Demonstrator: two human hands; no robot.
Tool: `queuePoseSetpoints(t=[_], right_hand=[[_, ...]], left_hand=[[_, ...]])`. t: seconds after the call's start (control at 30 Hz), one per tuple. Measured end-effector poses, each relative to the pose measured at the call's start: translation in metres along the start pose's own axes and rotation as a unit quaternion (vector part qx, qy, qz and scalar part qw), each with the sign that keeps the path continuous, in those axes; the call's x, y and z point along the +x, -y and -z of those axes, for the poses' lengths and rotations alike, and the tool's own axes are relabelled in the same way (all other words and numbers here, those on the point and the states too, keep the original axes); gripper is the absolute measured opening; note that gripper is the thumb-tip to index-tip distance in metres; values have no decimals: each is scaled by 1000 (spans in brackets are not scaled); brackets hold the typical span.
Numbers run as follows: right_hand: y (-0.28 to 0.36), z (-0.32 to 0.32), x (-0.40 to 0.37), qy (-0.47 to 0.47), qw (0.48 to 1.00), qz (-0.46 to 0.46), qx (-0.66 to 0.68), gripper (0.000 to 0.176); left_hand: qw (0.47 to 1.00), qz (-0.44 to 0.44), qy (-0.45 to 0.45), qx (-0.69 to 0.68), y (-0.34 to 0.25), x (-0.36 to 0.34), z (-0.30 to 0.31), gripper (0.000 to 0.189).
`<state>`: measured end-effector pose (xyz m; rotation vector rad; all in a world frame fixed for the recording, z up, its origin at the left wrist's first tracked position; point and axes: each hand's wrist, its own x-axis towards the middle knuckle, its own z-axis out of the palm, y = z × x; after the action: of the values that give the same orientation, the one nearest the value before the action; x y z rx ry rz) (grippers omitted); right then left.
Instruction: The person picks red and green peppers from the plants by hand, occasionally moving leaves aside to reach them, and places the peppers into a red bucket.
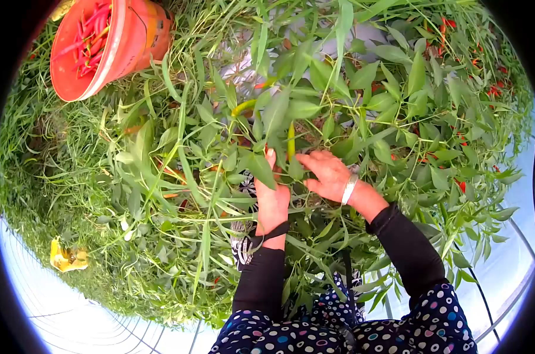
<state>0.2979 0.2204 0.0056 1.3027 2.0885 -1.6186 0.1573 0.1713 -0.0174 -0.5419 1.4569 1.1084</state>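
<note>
Both my hands are in among the leaves of a chili pepper plant (303,109). My left hand (272,203) reaches up with its thumb raised; leaves cover most of its fingers, so any hold is hidden. To its right, my right hand (329,176) has its thumb and fingers apart, the fingertips beside a leaf. A yellow-green chili pepper (291,141) hangs just above and between the hands. Another curved yellow-green chili pepper (244,107) shows higher up, to the left.
A red bucket (138,38) with red chili peppers (93,38) in it stands tilted at upper left. At lower left lies a yellow object (68,256). Dense plants and long grass surround me, with more red chili peppers (496,88) at right.
</note>
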Motion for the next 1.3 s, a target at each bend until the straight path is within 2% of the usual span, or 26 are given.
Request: queuePoseSetpoints(t=[0.03, 0.13, 0.17, 0.27, 0.3, 0.33, 0.37, 0.43, 0.5, 0.57, 0.6, 0.7, 0.77, 0.8, 0.83, 0.87, 0.93, 1.0, 1.03, 1.07, 1.1, 1.13, 1.17, 1.2, 1.23, 1.3], right_hand=[[5, -1, -4, -28, 1000, 2, -12, 54], [15, 12, -10, 14, 1000, -12, 7, 53], [14, 14, -11, -2, 1000, 7, 25, 49], [2, 13, -9, -49, 994, 59, 82, 38], [-2, 15, -7, -79, 986, 90, 119, 33], [-2, 24, -5, -76, 981, 75, 163, 22], [-11, 23, -1, -67, 974, 26, 216, 23], [-21, 21, 15, -90, 890, -102, 435, 25], [-24, 23, 37, -83, 905, -100, 405, 28], [-13, 24, 61, 39, 951, -99, 290, 28], [-7, 22, 71, 132, 884, -106, 436, 30], [0, 16, 85, 167, 800, -172, 550, 25], [11, 25, 88, 121, 782, -220, 570, 22], [-1, 10, 98, 2, 817, -181, 548, 24], [-4, 13, 108, -15, 836, -207, 508, 25], [-6, 6, 117, -28, 798, -177, 575, 26], [0, -4, 138, -71, 874, -192, 440, 21], [22, 3, 143, -130, 854, -254, 435, 27], [2, -28, 175, -256, 785, -242, 510, 29], [-1, -5, 178, -272, 703, -254, 606, 30], [7, 25, 178, -286, 609, -258, 693, 31], [13, 38, 178, -293, 607, -257, 693, 31], [19, 49, 175, -267, 696, -198, 636, 30], [23, 56, 174, -233, 778, -137, 567, 28], [32, 56, 167, -203, 897, -90, 382, 20], [58, 63, 125, -162, 964, 21, 209, 15]], left_hand=[[1000, 0, 3, 3, 0, 1, 1, 38], [997, 37, 24, -62, -1, 2, 5, 40], [997, -10, 15, -77, 1, 4, 3, 44], [994, 6, 45, -101, -8, 1, 0, 43], [994, 8, 11, -106, -7, 1, -1, 43], [994, 9, -22, -110, -8, 2, -1, 42], [994, 9, -22, -108, -8, 3, 1, 42], [990, 48, 76, -108, -9, 2, 6, 42], [989, 56, 65, -124, -7, 3, 4, 42], [988, 25, 137, -73, -8, 4, 6, 48], [987, 27, 146, -63, -10, -1, 3, 48], [990, -32, 134, 3, -17, -9, -4, 48], [986, 3, 157, -50, -18, -7, -10, 51], [988, 21, 141, -62, -16, -6, -9, 51], [989, 38, 123, -71, -16, -7, -6, 51], [989, 45, 117, -82, -18, -6, -2, 52], [990, 31, 80, -111, -16, -4, -2, 49], [987, 21, 72, -141, -17, -2, -6, 44], [984, 32, 91, -153, -21, 0, -5, 43], [970, 53, 143, -187, -10, 12, 13, 43], [966, -21, 217, -135, -6, 14, 16, 41], [977, 2, 157, -146, -11, 2, 1, 38], [983, 27, 95, -154, -16, -12, -11, 35], [971, 64, 190, -132, -19, 1, 1, 37], [970, 65, 193, -134, -10, 3, 8, 37], [997, 31, 27, -59, -14, -12, -15, 39]])
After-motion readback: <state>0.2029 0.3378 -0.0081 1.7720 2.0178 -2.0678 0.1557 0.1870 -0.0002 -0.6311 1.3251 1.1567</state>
